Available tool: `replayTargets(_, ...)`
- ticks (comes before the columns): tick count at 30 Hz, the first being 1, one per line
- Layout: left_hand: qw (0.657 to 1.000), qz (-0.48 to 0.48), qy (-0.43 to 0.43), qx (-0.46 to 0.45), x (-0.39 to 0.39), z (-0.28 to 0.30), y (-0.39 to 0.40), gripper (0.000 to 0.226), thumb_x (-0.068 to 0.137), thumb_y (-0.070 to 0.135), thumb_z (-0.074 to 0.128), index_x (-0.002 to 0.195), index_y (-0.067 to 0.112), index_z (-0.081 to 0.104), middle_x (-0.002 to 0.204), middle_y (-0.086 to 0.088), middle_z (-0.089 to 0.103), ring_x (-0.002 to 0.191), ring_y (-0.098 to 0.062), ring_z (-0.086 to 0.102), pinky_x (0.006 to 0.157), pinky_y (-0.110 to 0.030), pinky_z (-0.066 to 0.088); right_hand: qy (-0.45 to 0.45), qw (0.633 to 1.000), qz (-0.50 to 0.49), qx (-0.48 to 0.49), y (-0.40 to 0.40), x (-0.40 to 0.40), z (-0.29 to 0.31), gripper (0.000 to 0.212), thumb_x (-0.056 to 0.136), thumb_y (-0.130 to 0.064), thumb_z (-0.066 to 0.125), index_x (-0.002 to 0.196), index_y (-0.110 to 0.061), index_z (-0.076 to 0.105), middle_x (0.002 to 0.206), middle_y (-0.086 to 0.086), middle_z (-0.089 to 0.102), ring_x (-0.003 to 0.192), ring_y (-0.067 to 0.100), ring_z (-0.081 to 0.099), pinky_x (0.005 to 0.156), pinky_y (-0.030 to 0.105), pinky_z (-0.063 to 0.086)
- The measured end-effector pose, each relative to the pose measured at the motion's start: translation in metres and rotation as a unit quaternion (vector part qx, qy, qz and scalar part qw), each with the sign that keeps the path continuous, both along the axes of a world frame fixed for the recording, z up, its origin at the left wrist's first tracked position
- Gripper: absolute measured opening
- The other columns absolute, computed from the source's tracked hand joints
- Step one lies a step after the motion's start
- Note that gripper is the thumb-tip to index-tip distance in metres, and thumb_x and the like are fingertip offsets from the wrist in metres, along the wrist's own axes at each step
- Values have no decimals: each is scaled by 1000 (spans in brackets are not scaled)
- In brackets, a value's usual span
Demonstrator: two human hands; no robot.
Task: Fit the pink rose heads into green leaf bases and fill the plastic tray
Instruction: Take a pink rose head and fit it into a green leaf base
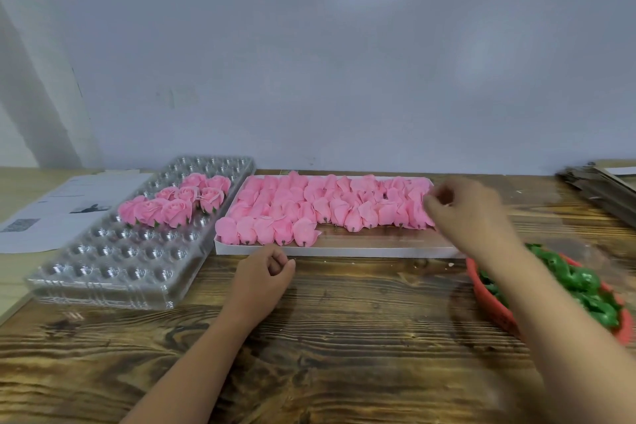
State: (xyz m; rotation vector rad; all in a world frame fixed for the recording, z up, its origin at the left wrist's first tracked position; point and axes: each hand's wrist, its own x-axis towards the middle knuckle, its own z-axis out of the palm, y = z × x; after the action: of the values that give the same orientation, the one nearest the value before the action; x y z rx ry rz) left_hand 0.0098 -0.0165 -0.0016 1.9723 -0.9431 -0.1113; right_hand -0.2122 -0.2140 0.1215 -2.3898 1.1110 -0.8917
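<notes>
In the head view, the right hand [461, 210] is reaching, blurred, over the pink rose heads [330, 206] in the white box [337, 249] at the desk's [344, 320] far edge; whether it is grasping one, I cannot tell. The left hand [261, 274] is resting loosely curled, holding nothing. The heads are looking light and crushable, so gripping near the base seems wisest.

I work at a small craft assembly workshop: my wooden counter [344, 337] faces a bare white wall [309, 62], with bulk rose heads [327, 206], a blister tray [120, 262] and stacked cardboard [602, 189].
</notes>
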Motion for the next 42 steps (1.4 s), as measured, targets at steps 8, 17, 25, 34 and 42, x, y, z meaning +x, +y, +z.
replayTargets(8, 999, 3, 25, -26, 2, 1, 2, 17, 93, 20, 70, 79, 19, 61, 62, 1, 55, 56, 1, 53, 48, -12, 42, 68, 980, 91, 162, 41, 123, -59, 44, 90, -35, 63, 56, -18, 43, 43, -8, 40, 43, 9, 40, 48, 24, 33)
replayTargets(17, 999, 2, 28, -35, 5, -1, 1, 17, 92, 21, 70, 78, 22, 61, 62, 3, 55, 56, 0, 51, 52, -12, 42, 210, 971, 34, 105, 53, 169, -89, 56, 85, -65, 51, 105, -14, 60, 106, 8, 64, 105, 31, 56, 93, 42, 46)
replayTargets(25, 999, 5, 39, -36, 5, -2, -1, 17, 92, 19, 70, 78, 21, 61, 60, 4, 55, 55, -1, 50, 53, -12, 41, 164, 983, 26, 74, 66, 178, -82, 23, 90, -34, 58, 100, -13, 59, 95, 6, 65, 90, 25, 63, 84, 41, 55)
replayTargets(34, 997, -5, 66, -46, 3, 1, 0, 14, 93, 16, 69, 81, 15, 61, 63, -1, 55, 53, 1, 52, 43, -11, 40, 137, 987, 29, 79, 68, 183, -84, 20, 88, -15, 57, 106, -8, 61, 104, 9, 66, 95, 28, 66, 83, 37, 56)
replayTargets(42, 997, -7, 69, -44, 1, 1, 1, 15, 93, 16, 69, 80, 15, 61, 61, 1, 54, 52, 1, 51, 42, -11, 39, 90, 989, 15, 117, 67, 183, -90, 15, 86, -18, 67, 93, -12, 55, 86, 3, 59, 75, 20, 55, 64, 28, 43)
